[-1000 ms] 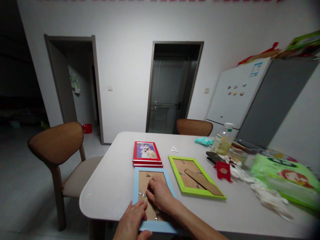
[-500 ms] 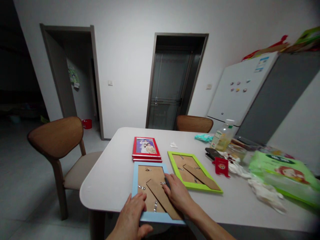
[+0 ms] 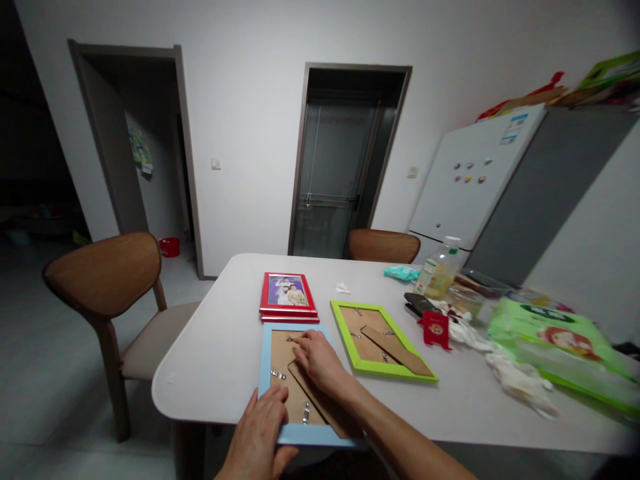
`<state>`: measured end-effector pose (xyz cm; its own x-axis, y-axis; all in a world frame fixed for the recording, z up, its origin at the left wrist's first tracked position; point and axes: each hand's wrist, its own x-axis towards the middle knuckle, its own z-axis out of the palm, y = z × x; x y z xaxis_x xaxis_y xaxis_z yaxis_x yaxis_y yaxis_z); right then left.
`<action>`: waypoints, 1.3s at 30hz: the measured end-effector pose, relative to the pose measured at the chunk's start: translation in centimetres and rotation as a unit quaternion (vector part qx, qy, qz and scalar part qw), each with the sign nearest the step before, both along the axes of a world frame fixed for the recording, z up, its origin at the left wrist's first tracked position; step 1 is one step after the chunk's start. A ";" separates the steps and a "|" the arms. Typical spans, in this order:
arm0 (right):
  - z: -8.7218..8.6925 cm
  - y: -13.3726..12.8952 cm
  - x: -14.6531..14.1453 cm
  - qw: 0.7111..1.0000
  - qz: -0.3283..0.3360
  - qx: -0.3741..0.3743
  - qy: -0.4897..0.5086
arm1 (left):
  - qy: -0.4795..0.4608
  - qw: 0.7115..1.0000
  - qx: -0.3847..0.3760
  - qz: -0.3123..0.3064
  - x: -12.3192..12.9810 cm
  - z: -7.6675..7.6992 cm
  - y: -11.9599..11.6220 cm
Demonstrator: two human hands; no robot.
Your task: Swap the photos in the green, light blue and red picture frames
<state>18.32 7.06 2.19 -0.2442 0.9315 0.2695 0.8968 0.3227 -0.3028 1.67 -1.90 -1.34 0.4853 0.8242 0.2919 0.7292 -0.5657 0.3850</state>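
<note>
A light-blue picture frame (image 3: pixel 313 435) lies face down at the table's near edge, its brown backing board (image 3: pixel 295 395) and easel leg (image 3: pixel 323 408) facing up. My left hand (image 3: pixel 260 427) grips its lower left corner, fingers on top and thumb at the near edge. The fingertips of my right hand (image 3: pixel 317 360) are pinched at the metal clip (image 3: pixel 290 339) at the top of the backing; my hand partly covers the board and hides its right-hand clip. To the right lies a green picture frame (image 3: pixel 385 340), also back side up, with metal clips and a leg.
Red picture frames (image 3: pixel 289 297) are stacked beyond the blue one, a photo showing on top. At right on the white table (image 3: pixel 210 373) are a bottle (image 3: pixel 438 270), a dark phone-like object (image 3: pixel 420 305), a red card (image 3: pixel 436 329), crumpled tissues (image 3: pixel 520 383) and a green tissue pack (image 3: pixel 560 340).
My right hand has moved from the blue frame's right side up to the clip at its top. My left hand stays on the lower left corner. The view has shifted slightly.
</note>
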 end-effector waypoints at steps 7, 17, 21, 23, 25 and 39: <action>-1.9 5.2 -1.8 0.996 -0.079 -0.051 0.010 | 0.023 0.998 -0.051 0.008 0.4 1.2 -0.4; -1.6 7.9 -1.0 0.984 -0.128 -0.122 0.028 | 0.008 0.996 -0.078 0.046 1.0 2.4 -1.1; -1.6 7.3 -1.5 0.982 -0.151 -0.104 0.044 | 0.006 0.996 -0.073 0.048 1.0 2.3 -1.3; -1.5 6.9 -1.5 0.982 -0.154 -0.098 0.052 | 0.002 0.997 -0.063 0.045 0.9 2.0 -1.3; -1.3 6.7 -1.1 0.983 -0.145 -0.096 0.062 | -0.002 0.998 -0.055 0.036 0.7 1.7 -1.2; -1.6 6.5 -1.1 0.983 -0.135 -0.110 0.063 | 0.009 0.997 -0.057 0.042 1.1 2.0 -1.1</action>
